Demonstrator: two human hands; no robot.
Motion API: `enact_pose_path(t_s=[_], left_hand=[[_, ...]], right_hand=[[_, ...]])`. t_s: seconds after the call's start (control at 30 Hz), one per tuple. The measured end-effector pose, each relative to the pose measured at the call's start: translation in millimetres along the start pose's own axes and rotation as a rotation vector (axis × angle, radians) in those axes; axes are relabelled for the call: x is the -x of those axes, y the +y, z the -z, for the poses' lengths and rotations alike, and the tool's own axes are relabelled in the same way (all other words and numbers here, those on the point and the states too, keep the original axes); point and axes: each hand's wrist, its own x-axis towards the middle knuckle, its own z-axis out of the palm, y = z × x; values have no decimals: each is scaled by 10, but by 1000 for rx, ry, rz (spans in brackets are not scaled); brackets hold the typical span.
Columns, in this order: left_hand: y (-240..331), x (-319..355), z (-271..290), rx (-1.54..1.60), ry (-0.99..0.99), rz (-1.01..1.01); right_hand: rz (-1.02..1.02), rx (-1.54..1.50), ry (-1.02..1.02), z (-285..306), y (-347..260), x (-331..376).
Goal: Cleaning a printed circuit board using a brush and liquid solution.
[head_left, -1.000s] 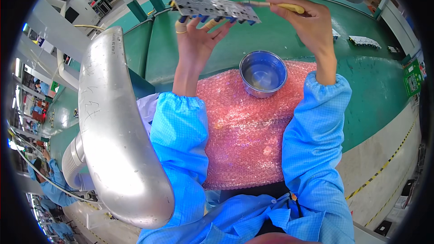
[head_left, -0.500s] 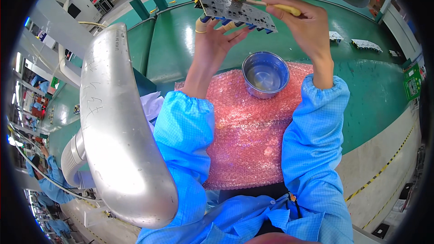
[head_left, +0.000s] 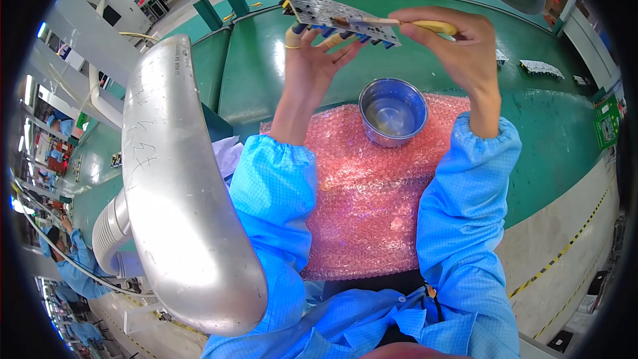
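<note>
At the far middle, my left hand [head_left: 310,63] holds up a circuit board [head_left: 319,8] from beneath. The board is tilted, its pale soldered face upward and its blue and dark components hanging down among my fingers. Finger cots cover some of those fingertips. My right hand [head_left: 462,43] is closed round the yellow handle of a brush [head_left: 437,26]. The brush points left, its dark bristle end over the board's face; whether it touches, I cannot tell. Below and between my hands, a metal bowl [head_left: 393,138] with clear liquid in it stands on pink bubble wrap [head_left: 372,213].
A large silver fume-extraction hood [head_left: 179,179] rises close by my left arm. Green matting [head_left: 531,133] covers the table. More circuit boards [head_left: 541,68] lie at the far right, and a green card [head_left: 606,121] is by the right edge. A co-worker [head_left: 76,266] sits far left.
My right hand has shifted right and slightly nearer, drawing the brush along the board, and the brush lies flatter. The board has tipped a little more edge-on.
</note>
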Motion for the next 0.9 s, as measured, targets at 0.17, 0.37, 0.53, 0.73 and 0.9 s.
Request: enact_pose_path(t_s=[0.17, 0.37, 0.53, 0.73, 0.9], left_hand=[[-11, -7, -13, -67, -11, 0], [-80, -22, 14, -25, -9, -22], [-42, -14, 48, -115, -2, -54], [-163, -53, 7, -121, -3, -56], [-122, -54, 48, -156, 41, -103]], right_hand=[[54, -106, 194, -66, -20, -30], [-3, -77, 43, -40, -84, -1], [62, -159, 125, -48, -145, -8], [34, -100, 158, -142, -114, -21], [123, -162, 117, 82, -123, 21]])
